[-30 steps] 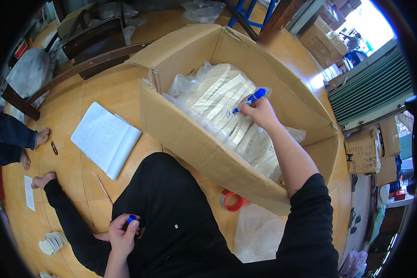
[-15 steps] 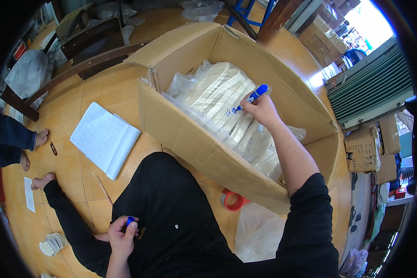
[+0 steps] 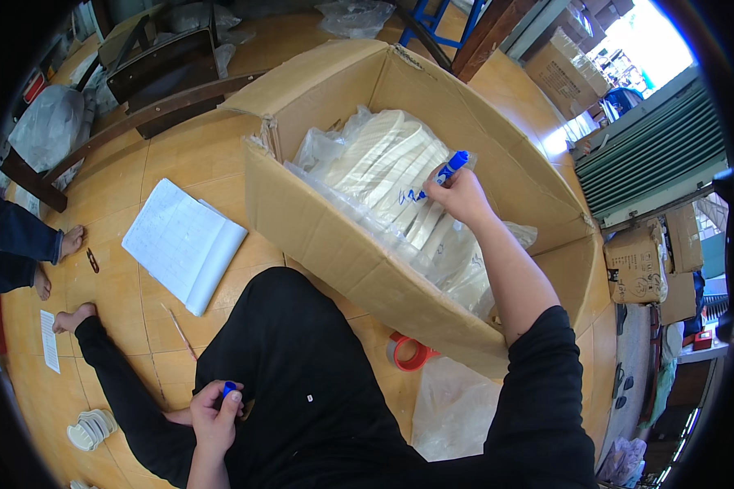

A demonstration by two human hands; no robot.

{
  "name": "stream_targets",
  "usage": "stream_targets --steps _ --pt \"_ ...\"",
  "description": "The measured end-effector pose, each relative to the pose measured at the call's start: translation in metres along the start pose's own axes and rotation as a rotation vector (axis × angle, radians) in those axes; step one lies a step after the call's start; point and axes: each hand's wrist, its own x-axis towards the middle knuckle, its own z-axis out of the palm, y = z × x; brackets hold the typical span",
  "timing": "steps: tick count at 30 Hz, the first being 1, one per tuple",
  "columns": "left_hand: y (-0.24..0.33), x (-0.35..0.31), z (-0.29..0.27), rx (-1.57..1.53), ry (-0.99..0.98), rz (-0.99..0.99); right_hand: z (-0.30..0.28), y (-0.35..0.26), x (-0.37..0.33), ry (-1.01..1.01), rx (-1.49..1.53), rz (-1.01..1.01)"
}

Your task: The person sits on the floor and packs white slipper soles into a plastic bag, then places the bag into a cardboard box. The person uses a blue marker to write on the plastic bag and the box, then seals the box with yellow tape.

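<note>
A blue marker pen is gripped in my right hand, its tip at the clear plastic bag inside the open cardboard box. Blue handwriting marks the plastic beside the tip. Rows of curved, off-white pieces show through the bag; what exactly they are I cannot tell. Over my lap, my left hand is closed around a small blue marker cap, whose top shows above the fingers.
An open notebook lies on the tiled floor left of the box. Near my knee are a roll of red tape and a plastic sheet. Another person's bare feet are at the left, above a stack of white pieces.
My right hand has shifted very slightly with the marker, and the blue writing extends a little further right. My left hand stays put with the cap.
</note>
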Motion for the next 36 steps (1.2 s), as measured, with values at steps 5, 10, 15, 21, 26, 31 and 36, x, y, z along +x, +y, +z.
stream_targets --steps 5,10,15,21,26,31,36 --pt "-0.001 0.0 -0.001 0.013 -0.001 -0.001 0.01 0.0 -0.001 0.025 0.1 -0.032" --pt "-0.002 -0.001 -0.001 0.021 0.003 0.005 0.009 -0.002 -0.001 0.09 -0.029 -0.003" --pt "-0.002 -0.002 -0.002 0.004 0.011 -0.001 0.001 0.0 -0.002 0.05 -0.014 -0.036" --pt "0.0 -0.002 -0.003 0.01 0.012 0.003 0.008 0.001 -0.003 0.076 0.114 -0.058" --pt "0.001 -0.002 -0.003 0.026 0.01 0.008 0.011 -0.002 -0.002 0.103 0.005 -0.034" --pt "0.001 -0.003 -0.004 0.024 0.023 0.007 0.003 0.001 -0.002 0.052 -0.055 -0.058" --pt "0.002 -0.004 -0.006 0.023 0.022 0.007 0.004 0.008 -0.001 0.063 0.013 -0.047"
